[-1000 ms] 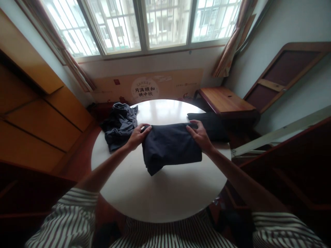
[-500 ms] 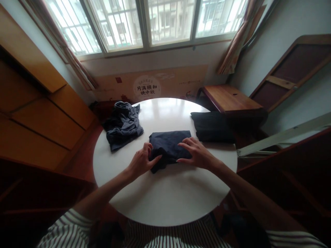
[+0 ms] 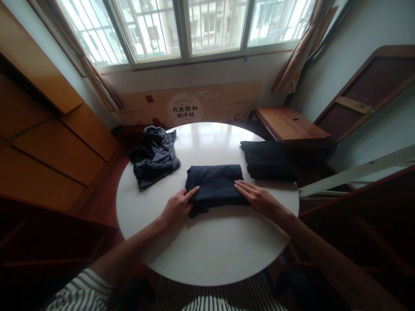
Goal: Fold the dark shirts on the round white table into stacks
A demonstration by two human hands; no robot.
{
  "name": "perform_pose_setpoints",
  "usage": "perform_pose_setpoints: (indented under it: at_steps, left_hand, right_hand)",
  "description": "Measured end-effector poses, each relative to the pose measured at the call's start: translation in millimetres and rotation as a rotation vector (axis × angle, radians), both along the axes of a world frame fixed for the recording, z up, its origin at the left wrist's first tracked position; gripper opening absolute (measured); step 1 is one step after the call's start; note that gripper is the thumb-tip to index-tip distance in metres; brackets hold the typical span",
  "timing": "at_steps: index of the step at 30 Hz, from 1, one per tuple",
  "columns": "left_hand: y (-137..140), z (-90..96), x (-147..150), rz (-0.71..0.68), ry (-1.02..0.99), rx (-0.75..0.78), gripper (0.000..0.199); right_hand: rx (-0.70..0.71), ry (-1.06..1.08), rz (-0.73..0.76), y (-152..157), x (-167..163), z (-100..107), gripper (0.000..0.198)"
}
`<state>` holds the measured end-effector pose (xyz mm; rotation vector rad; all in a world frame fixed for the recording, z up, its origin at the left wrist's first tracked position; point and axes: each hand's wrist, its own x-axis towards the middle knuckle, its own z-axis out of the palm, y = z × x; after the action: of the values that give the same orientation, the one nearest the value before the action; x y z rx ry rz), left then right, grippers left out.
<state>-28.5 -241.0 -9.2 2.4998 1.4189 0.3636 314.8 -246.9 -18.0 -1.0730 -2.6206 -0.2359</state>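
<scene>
A dark navy garment (image 3: 215, 185), folded into a rectangle, lies on the white round table (image 3: 214, 250) in front of me. My left hand (image 3: 177, 206) touches its left edge, one finger stretched over the cloth and the others partly hidden. At the right end, my right hand (image 3: 259, 198) lies flat with its fingers straight and close together on the fabric. Neither hand lifts the garment. Its lower left corner sticks out a little past the fold.
A crumpled grey and black garment (image 3: 155, 155) lies at the table's left side. A folded black garment (image 3: 269, 160) rests by the right edge. Beyond stand a low wooden table (image 3: 292, 123) and a barred window (image 3: 214, 26). Wooden cabinets (image 3: 58, 151) are on the left.
Both hands have come down from a curled pose onto the garment, the right moving outward to its end. The cloth's near side now looks smoother and flatter.
</scene>
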Motion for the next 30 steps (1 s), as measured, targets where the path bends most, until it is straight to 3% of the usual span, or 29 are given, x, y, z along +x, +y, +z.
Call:
perform_pose_setpoints:
  at_steps: [5, 8, 10, 13, 16, 22, 27, 30]
  left_hand:
    - [19, 22.6, -4, -0.081, -0.119, -0.02, 0.042]
    - [52, 32.8, 2, 0.012, -0.198, -0.006, 0.036]
    - [78, 34.5, 11, 0.03, -0.226, 0.1, 0.033]
    - [110, 29.6, 20, -0.195, -0.189, 0.144, 0.033]
    - [126, 16.9, 16, -0.409, -0.035, 0.014, 0.042]
    - [130, -2.8, -4, -0.408, 0.082, -0.056, 0.049]
    - [120, 12.9, 15, -0.339, 0.174, -0.006, 0.049]
    - [107, 20.8, 28, -0.353, 0.198, 0.028, 0.054]
  right_hand:
    - [-0.018, 0.014, -0.003, -13, -7, 20, 0.044]
    - [-0.064, 0.103, 0.024, -9, -33, 38, 0.03]
    - [-0.101, 0.153, 0.038, 0, -58, 46, 0.036]
    - [-0.188, 0.149, 0.029, 12, -96, 45, 0.056]
    - [-0.306, 0.078, 0.024, 12, -119, 32, 0.071]
    - [-0.358, 0.043, 0.038, -21, -114, 13, 0.071]
    - [-0.344, 0.101, 0.028, -33, -99, 21, 0.065]
    - [-0.288, 0.11, -0.084, -35, -83, 18, 0.058]
